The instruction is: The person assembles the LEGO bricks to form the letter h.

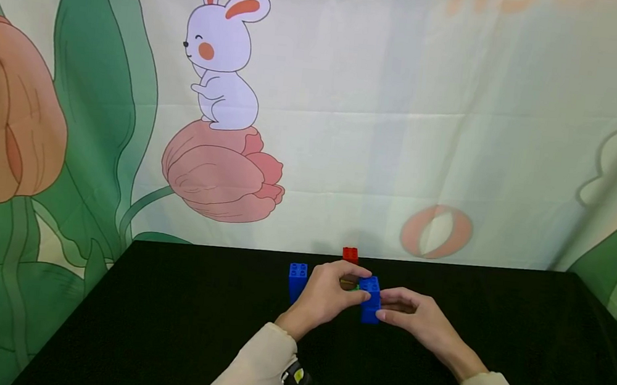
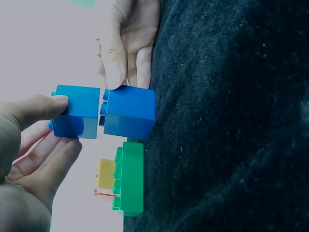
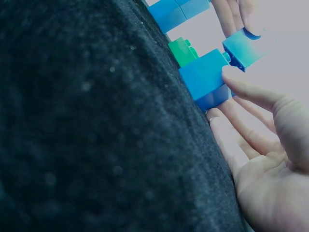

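My left hand (image 1: 320,298) pinches an upper blue toy building brick (image 2: 77,102) between thumb and fingers. Just beneath it, a second blue brick (image 2: 130,110) stands on the black cloth, studs up. A narrow gap shows between the two in the left wrist view, the upper one slightly tilted in the right wrist view. With thumb and fingertips, my right hand (image 1: 423,322) grips the lower brick from its right side. Behind them stands a green brick (image 2: 132,179) with a yellow brick (image 2: 106,173) further back, both mostly hidden by my left hand in the head view.
Left of my left hand stands a blue stack (image 1: 297,281), which the right wrist view shows as two joined bricks. A red brick (image 1: 349,255) rises at the back of the black table (image 1: 189,330). A printed curtain (image 1: 348,128) hangs behind the table.
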The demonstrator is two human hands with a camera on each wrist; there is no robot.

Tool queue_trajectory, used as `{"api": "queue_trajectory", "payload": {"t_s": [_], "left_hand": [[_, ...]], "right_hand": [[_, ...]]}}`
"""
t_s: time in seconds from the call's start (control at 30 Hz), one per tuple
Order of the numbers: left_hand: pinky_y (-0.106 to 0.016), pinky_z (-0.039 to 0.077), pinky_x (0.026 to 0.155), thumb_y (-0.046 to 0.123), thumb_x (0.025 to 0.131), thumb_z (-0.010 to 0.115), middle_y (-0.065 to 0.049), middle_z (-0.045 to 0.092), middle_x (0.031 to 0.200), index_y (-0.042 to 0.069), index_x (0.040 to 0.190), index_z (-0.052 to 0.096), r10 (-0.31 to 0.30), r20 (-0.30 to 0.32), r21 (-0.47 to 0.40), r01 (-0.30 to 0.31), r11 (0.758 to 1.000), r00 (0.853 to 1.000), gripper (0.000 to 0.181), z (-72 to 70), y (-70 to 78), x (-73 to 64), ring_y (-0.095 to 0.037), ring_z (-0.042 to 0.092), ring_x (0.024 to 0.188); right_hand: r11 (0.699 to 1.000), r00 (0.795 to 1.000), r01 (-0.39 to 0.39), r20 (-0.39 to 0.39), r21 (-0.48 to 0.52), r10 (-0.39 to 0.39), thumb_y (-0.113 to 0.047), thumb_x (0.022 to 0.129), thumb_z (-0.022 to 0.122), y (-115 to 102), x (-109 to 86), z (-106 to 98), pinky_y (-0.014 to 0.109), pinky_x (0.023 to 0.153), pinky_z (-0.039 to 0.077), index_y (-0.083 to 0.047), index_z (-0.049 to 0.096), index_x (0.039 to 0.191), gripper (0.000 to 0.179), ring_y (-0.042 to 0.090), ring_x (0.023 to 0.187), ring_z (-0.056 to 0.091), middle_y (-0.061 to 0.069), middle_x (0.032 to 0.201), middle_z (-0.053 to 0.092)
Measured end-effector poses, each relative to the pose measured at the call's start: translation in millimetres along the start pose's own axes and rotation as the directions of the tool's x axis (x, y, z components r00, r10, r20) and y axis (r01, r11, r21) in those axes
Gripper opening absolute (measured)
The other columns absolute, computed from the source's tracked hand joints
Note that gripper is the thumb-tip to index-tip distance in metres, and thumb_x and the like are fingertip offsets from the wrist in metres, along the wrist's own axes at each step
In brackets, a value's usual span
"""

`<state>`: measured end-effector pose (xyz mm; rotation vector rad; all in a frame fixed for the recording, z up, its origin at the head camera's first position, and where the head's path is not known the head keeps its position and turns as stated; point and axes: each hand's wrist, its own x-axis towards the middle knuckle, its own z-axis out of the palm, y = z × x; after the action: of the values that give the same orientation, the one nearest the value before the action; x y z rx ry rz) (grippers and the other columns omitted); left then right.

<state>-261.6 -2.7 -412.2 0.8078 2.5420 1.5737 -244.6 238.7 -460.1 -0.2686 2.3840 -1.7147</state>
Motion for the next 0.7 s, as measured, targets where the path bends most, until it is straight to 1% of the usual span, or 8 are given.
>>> {"api": "queue_trajectory", "payload": {"t_s": [0.13,0.33,0.7], "left_hand": [[-0.03,0.06,0.093,0.017,0.097,0.081,-0.004,0.071,0.129,0.012,0.125,0.076,-0.011,0.003,0.001,0.011,1.0,1.0,0.029,1.1,-1.5,1.3,-0.02,0.072,0.112],[-0.031,0.059,0.094,0.018,0.097,0.081,-0.004,0.071,0.13,0.012,0.126,0.076,-0.007,0.008,0.003,0.007,1.0,1.0,0.029,1.4,-2.1,3.4,-0.019,0.071,0.112],[-0.027,0.06,0.091,0.016,0.096,0.082,-0.005,0.071,0.129,0.012,0.125,0.076,-0.018,0.025,0.031,0.017,0.999,1.0,0.03,3.3,-1.3,7.8,-0.017,0.071,0.11]], "right_hand": [[1.0,1.0,0.0,0.006,0.004,0.0,-0.028,0.096,0.079,-1.1,-0.4,-0.1,0.047,0.1,0.057,-0.003,0.062,0.14,0.053,0.03,0.119,0.067,0.014,0.132,0.068],[1.0,1.0,-0.003,0.016,0.018,0.002,-0.028,0.096,0.079,-1.1,0.4,-1.2,0.047,0.1,0.057,-0.003,0.062,0.14,0.053,0.03,0.119,0.067,0.014,0.132,0.068],[1.0,1.0,0.003,0.015,-0.014,-0.002,-0.029,0.096,0.079,-0.1,3.4,-3.8,0.049,0.1,0.056,-0.005,0.063,0.139,0.051,0.029,0.118,0.067,0.012,0.132,0.068]]}}
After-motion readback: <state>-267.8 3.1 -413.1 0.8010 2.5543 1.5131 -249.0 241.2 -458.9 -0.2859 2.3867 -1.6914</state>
